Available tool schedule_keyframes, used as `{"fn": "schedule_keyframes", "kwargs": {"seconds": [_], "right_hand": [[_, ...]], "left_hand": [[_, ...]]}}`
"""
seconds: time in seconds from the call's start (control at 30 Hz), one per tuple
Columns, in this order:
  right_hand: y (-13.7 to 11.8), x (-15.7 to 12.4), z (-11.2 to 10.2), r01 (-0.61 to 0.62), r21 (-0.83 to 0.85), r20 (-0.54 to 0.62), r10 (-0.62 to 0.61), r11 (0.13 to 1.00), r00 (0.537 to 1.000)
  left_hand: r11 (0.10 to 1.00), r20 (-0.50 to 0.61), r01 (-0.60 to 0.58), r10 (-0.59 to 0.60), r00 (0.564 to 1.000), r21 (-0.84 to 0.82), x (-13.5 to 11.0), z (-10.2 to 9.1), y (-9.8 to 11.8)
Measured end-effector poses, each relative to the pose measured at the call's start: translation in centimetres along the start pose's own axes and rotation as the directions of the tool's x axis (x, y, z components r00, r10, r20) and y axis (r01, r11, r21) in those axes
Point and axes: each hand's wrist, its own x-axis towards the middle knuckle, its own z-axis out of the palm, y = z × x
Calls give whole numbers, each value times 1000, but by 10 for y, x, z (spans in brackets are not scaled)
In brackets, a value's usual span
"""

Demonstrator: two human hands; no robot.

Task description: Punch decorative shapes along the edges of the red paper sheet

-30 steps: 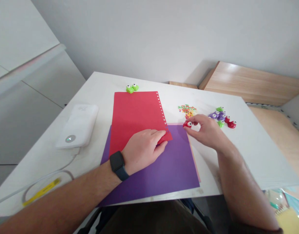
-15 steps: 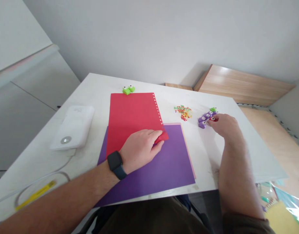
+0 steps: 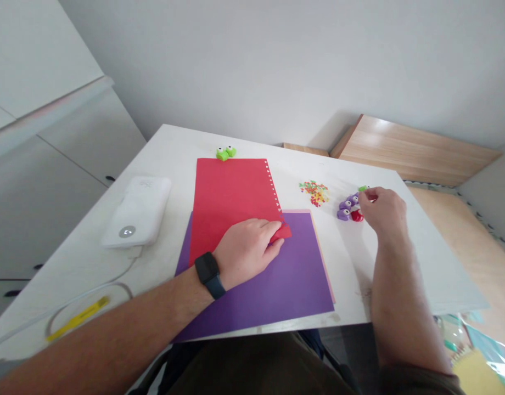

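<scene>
The left hand [image 3: 246, 249] pins the corner of the red paper sheet [image 3: 231, 200], steadying it. The right hand [image 3: 384, 211] pinches toward a green craft punch [image 3: 363, 188] at right; its grip is unclear.

The red sheet [image 3: 231, 192] and the purple sheet [image 3: 296, 274] are smooth, matt paper, and the pink sheet [image 3: 323, 258] showing beneath looks the same. The purple punches [image 3: 347, 207], red punch [image 3: 357, 216] and green punch [image 3: 225, 153] are glossy moulded plastic, while the paper bits [image 3: 313, 193] look matt. The table [image 3: 174, 148] has a smooth white top, faintly scuffed. The power bank [image 3: 135, 211] is smooth white plastic, the watch strap [image 3: 217, 287] looks like matt rubber, and the board [image 3: 413, 151] is pale, satin-finished wood
</scene>
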Motion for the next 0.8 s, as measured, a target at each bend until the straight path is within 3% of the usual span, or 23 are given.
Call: {"fn": "schedule_keyframes", "kwargs": {"seconds": [0.1, 0.17, 0.27, 0.33, 0.43, 0.57, 0.63, 0.8], "right_hand": [[-31, -11, 3, 151, 143, -82, -141, 978, 987], [-60, -21, 5, 339, 208, -115, -321, 918, 940], [-108, -31, 9, 621, 258, -92, -621, 740, 778], [-141, -29, 13, 706, 301, -46, -730, 641, 682], [-191, -10, 22, 738, 312, 1, -778, 598, 629], [-257, 23, 43, 738, 306, 46, -784, 601, 619], [-286, 35, 55, 755, 300, 79, -804, 583, 589], [-336, 50, 82, 770, 290, 177, -822, 569, 541]], "left_hand": [[1000, 16, -1, 1, 1000, 10, 0, 0, 0], [1000, 33, -1, 1, 999, 14, 1, 0, 1], [1000, 43, -3, 3, 999, 7, 1, 0, 0], [1000, 40, -7, 7, 999, -5, 1, 1, 0], [1000, 42, -5, 6, 999, -22, 2, 2, 0], [1000, 46, -7, 8, 999, -24, 2, 2, -1], [1000, 47, -11, 12, 999, -23, 2, 2, -1], [1000, 39, -12, 13, 999, -26, 0, 2, -1]]}}
